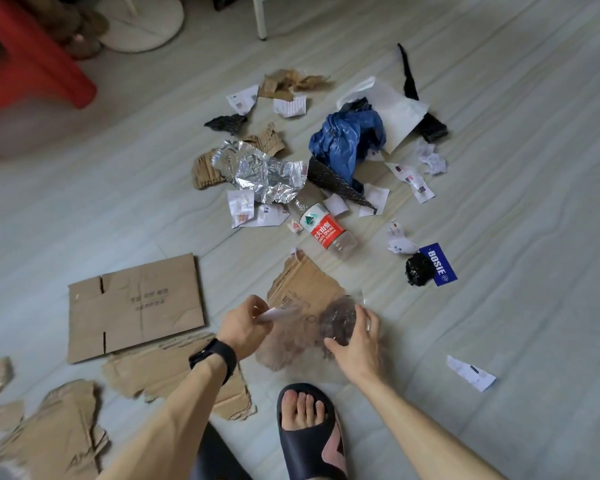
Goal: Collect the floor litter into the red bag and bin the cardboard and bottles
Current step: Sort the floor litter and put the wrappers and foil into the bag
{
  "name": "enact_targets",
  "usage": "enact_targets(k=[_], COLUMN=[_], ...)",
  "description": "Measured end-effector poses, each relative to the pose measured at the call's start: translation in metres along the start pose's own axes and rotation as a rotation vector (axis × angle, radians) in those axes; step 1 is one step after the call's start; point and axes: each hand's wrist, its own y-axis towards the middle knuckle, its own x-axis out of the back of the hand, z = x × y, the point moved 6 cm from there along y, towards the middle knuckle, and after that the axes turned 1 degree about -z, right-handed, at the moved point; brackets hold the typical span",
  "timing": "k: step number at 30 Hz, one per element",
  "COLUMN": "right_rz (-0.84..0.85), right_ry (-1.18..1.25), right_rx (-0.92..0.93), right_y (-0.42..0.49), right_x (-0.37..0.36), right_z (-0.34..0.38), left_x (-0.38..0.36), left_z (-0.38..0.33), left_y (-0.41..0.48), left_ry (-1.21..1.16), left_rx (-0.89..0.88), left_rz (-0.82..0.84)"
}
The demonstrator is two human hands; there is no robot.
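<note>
— What does the room look like underfoot?

— Pale grey floor tiles [499, 220] with a faint wavy grain run across the whole view. A red plastic stool [32, 60] stands at the upper left, beside a round cream cushion [146, 22], and a white furniture leg [260, 19] rises at the top centre.

— And the litter?

— It spreads over the middle of the floor: crumpled silver foil [260, 171], a blue plastic bag [350, 140], a white mailer [395, 109], scraps of printed paper, and a clear water bottle [323, 230] with a red label lying on its side just below the foil. A blue tag reading BOSIE [439, 265] lies to the right, touching a black wad [418, 268]. A flattened cardboard box [132, 306] lies at the left, with torn cardboard pieces [49, 431] nearer the person.

— What are the hands doing?

— The left hand [245, 327], a black watch [215, 358] on its wrist, pinches the edge of a clear plastic bag [302, 334], fingers closed on it. The right hand [357, 341] cups the bag's other side, fingers curled partway round it. The bag hangs just above a torn cardboard piece [305, 285], near a foot in a black slide sandal [309, 431].

— The red bag?

— It cannot be made out in this view.
</note>
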Motion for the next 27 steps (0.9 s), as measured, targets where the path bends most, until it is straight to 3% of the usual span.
enact_targets(k=[5,11,15,22,27], right_rz=[0.034,0.189,0.295,0.469,0.418], right_ry=[0.087,0.499,0.642,0.584,0.454], right_rx=[-0.104,-0.162,-0.021,0.273,0.575], right_y=[-0.003,-0.001,-0.023,-0.079,-0.137], right_x=[0.012,0.033,0.055,0.078,0.077], right_z=[-0.003,0.049,0.123,0.254,0.348], left_x=[0.046,0.134,0.203,0.29,0.336], left_z=[-0.004,-0.038,-0.046,-0.012,0.057], left_y=[-0.014,-0.056,-0.111,-0.222,-0.306], left_ry=[-0.05,-0.189,-0.252,-0.414,-0.592], left_rx=[-0.051,-0.14,-0.164,-0.127,-0.105], left_rz=[-0.099,-0.122,-0.207,-0.314,-0.515])
